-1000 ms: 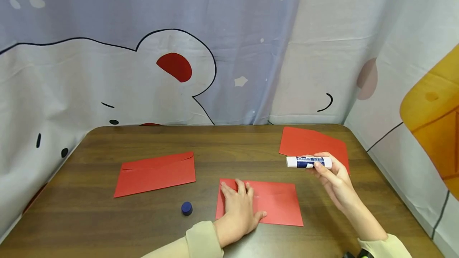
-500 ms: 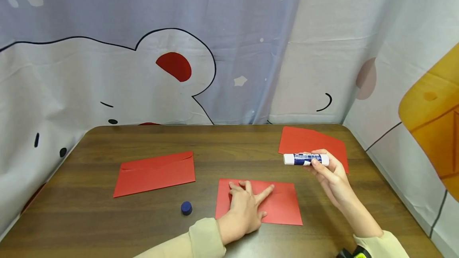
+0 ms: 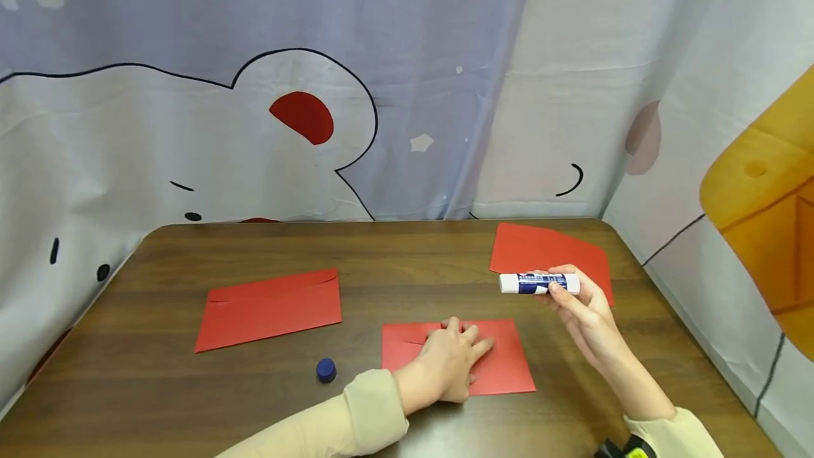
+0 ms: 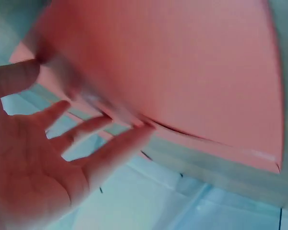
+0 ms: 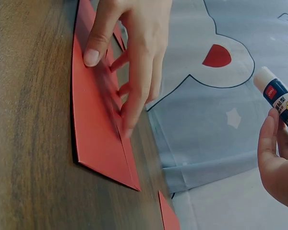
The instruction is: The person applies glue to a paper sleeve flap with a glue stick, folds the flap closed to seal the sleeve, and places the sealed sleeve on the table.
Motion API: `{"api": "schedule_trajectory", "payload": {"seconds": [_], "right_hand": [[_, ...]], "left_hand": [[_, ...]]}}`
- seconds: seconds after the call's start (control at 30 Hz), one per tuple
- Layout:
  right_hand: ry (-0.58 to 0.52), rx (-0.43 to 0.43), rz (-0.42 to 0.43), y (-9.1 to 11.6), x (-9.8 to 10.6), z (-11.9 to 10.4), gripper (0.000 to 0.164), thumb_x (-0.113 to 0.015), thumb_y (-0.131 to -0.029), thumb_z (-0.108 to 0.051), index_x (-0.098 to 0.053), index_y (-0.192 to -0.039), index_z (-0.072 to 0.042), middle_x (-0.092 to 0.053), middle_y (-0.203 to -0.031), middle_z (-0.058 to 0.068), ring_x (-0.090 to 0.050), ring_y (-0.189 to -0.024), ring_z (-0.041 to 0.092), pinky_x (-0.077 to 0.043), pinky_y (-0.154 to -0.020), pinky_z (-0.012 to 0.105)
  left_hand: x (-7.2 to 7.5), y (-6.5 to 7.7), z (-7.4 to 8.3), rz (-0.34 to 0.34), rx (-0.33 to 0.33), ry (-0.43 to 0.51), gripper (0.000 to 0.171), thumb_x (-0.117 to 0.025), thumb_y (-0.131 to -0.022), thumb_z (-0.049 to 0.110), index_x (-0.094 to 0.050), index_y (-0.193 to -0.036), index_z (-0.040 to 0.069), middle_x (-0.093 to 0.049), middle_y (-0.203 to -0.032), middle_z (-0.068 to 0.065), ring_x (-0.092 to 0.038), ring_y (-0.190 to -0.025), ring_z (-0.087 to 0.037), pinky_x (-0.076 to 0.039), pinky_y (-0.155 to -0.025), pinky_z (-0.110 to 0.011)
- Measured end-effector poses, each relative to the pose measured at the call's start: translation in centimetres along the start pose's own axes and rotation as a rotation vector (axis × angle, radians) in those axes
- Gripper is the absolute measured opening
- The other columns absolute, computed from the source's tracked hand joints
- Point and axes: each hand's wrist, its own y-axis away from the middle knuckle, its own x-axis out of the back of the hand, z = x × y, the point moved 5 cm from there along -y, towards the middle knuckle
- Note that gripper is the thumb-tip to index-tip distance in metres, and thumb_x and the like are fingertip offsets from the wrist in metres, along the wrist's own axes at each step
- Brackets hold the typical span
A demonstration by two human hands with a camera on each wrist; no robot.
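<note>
A red envelope (image 3: 502, 366) lies flat on the table with my left hand (image 3: 448, 359) spread over it. In the left wrist view the fingertips (image 4: 143, 129) touch the envelope's flap along its far edge, and the fingers are nearly straight. My right hand (image 3: 588, 313) holds a glue stick (image 3: 539, 283) level above the table, pinched between thumb and fingers. In the right wrist view the glue stick (image 5: 282, 101) shows a white end and a blue label. Its blue cap (image 3: 326, 370) stands on the table left of the envelope.
Another red envelope (image 3: 270, 309) lies to the left on the wooden table (image 3: 254, 401). More red paper (image 3: 547, 249) lies at the back right, partly behind my right hand. A patterned curtain (image 3: 439, 90) hangs behind the table and along its right side.
My left hand has slid to the right along the envelope's flap. The right hand, still holding the glue stick, has barely moved. The head view has shifted slightly.
</note>
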Motion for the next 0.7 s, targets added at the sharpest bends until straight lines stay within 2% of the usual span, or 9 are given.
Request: {"api": "schedule_trajectory", "payload": {"seconds": [0.1,0.17,0.27,0.43,0.53,0.7], "right_hand": [[-0.007,0.003,-0.001,0.06,0.05,0.12,0.030,-0.034,-0.097,0.010,-0.056,-0.114,-0.004,-0.064,-0.108,0.002,-0.064,-0.097,0.010,-0.051,-0.088,0.020],[-0.012,0.005,0.002,0.07,0.10,0.17,0.030,-0.034,-0.097,0.010,-0.056,-0.114,-0.004,-0.065,-0.108,0.003,-0.065,-0.097,0.011,-0.051,-0.088,0.021],[-0.012,0.006,0.002,0.06,0.13,0.17,0.030,-0.035,-0.097,0.010,-0.056,-0.114,-0.004,-0.065,-0.108,0.003,-0.065,-0.097,0.011,-0.051,-0.088,0.020],[0.003,0.000,0.008,0.16,0.15,0.11,0.030,-0.035,-0.097,0.009,-0.056,-0.114,-0.005,-0.065,-0.108,0.002,-0.065,-0.096,0.010,-0.051,-0.086,0.019],[0.013,-0.007,0.014,0.27,0.20,0.07,0.030,-0.035,-0.098,0.009,-0.056,-0.114,-0.005,-0.064,-0.107,0.001,-0.065,-0.095,0.010,-0.051,-0.087,0.019],[-0.002,0.002,0.021,0.47,0.34,-0.02,0.029,-0.035,-0.098,0.008,-0.056,-0.114,-0.005,-0.065,-0.106,0.001,-0.064,-0.095,0.010,-0.051,-0.088,0.021]], "left_hand": [[-0.11,-0.25,-0.14,0.016,-0.022,-0.014,0.060,-0.056,-0.084,0.059,-0.045,-0.138,0.037,-0.050,-0.124,0.014,-0.051,-0.100,-0.018,-0.049,-0.054,-0.024],[0.02,-0.39,-0.28,0.027,-0.024,-0.023,0.057,-0.058,-0.082,0.060,-0.049,-0.133,0.036,-0.050,-0.121,0.015,-0.050,-0.095,-0.016,-0.049,-0.056,-0.022],[0.25,-0.58,-0.42,0.014,-0.039,-0.035,0.055,-0.058,-0.081,0.061,-0.050,-0.129,0.037,-0.049,-0.120,0.014,-0.049,-0.094,-0.016,-0.048,-0.058,-0.021],[0.24,-0.92,-0.39,-0.037,-0.060,-0.083,0.065,-0.053,-0.082,0.063,-0.038,-0.142,0.044,-0.045,-0.129,0.017,-0.047,-0.095,-0.014,-0.043,-0.057,-0.020],[0.18,-1.04,-0.23,-0.059,-0.054,-0.100,0.067,-0.052,-0.082,0.062,-0.031,-0.144,0.049,-0.043,-0.130,0.017,-0.046,-0.093,-0.014,-0.040,-0.053,-0.021],[0.14,-0.97,0.33,-0.105,-0.004,-0.075,0.069,-0.053,-0.082,0.057,-0.027,-0.146,0.050,-0.041,-0.130,0.014,-0.046,-0.100,-0.018,-0.042,-0.047,-0.026]]}}
